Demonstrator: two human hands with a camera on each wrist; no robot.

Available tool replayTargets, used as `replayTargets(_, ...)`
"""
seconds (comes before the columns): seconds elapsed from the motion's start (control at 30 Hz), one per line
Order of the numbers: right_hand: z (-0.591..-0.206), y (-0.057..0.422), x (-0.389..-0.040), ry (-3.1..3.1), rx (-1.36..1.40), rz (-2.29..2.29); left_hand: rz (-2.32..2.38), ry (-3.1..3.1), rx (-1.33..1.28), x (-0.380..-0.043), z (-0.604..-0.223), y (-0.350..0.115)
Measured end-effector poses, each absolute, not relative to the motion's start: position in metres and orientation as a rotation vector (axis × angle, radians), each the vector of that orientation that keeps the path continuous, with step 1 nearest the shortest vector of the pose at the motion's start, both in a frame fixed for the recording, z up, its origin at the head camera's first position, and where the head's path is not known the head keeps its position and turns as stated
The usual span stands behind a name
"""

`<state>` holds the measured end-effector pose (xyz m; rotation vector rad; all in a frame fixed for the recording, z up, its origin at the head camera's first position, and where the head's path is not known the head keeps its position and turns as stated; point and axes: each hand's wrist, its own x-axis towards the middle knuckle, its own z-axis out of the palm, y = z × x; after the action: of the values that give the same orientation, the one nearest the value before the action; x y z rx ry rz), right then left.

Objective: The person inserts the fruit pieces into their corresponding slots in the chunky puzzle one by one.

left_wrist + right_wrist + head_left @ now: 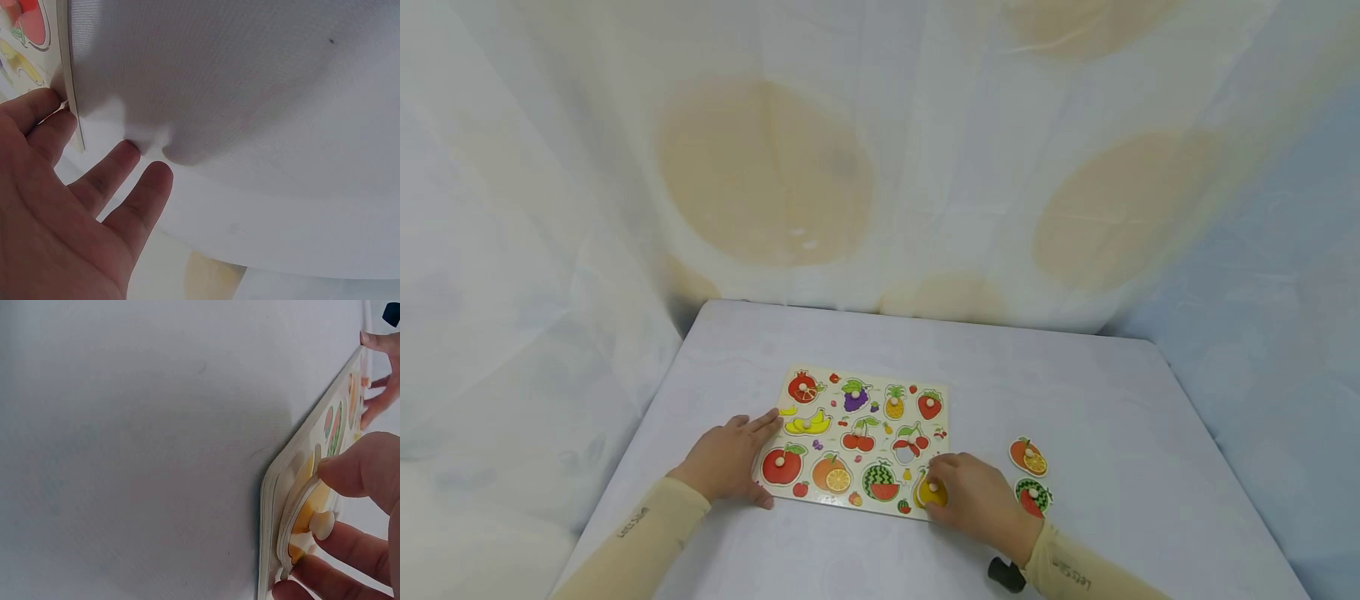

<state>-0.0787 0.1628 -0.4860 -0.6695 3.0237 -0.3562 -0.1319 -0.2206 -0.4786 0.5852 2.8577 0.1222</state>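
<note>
A fruit knob puzzle board (880, 502) lies on the table. At its lower right corner my right hand (981, 500) pinches a yellow pear puzzle piece (931, 492) by its edges. In the right wrist view the pear piece (306, 519) sits tilted over the board, its round wooden knob (322, 525) facing the fingers. My left hand (726, 458) lies at the board's left side, fingers extended. Two of its fingertips touch the board edge (70, 75) in the left wrist view, while the other fingers are spread over the cloth.
An orange piece (1028, 457) and a watermelon piece (1033, 497) lie on the table to the right of the board. A black object (1006, 575) shows beneath the right wrist. White cloth (1075, 392) covers the table, and a spotted curtain (925, 167) hangs behind.
</note>
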Motion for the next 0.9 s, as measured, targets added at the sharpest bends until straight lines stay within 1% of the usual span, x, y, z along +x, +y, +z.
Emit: replayTargets(0.9, -0.4887, 0.1552, -0.0741, 3.004, -0.705, -0.307, 0.113, 2.855, 0.569, -0.1301, -0.4754, -0.2195)
